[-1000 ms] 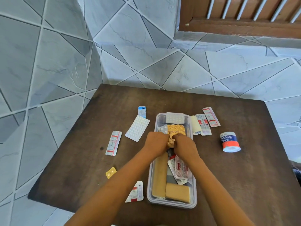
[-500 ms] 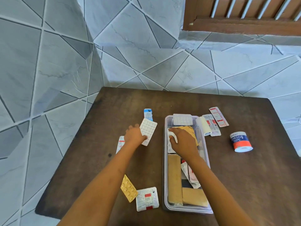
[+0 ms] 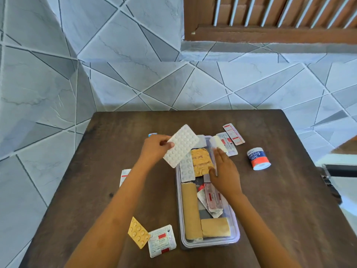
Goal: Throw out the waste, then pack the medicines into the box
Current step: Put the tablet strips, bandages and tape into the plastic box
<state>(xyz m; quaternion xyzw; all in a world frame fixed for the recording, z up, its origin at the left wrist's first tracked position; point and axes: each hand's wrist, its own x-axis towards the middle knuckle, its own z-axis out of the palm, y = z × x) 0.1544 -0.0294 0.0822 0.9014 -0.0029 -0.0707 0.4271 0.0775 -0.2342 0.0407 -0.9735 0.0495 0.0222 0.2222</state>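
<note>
**White blister sheet (image 3: 182,145) held over the box (image 3: 210,246)**

The left hand (image 3: 155,149) pinches the white blister sheet by its edge, tilted above the clear box's 11 o'clock corner. The right hand (image 3: 225,172) lies flat with straight fingers, holding nothing, at the box's 1 o'clock edge beside a gold foil strip (image 3: 201,161). An adhesive tape roll (image 3: 258,159) stands at 2 o'clock.

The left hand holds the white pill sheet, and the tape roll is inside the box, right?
Not quite. The head view shows the left hand holding the white pill sheet, but the tape roll sits on the table, right of the box, not inside.
</note>
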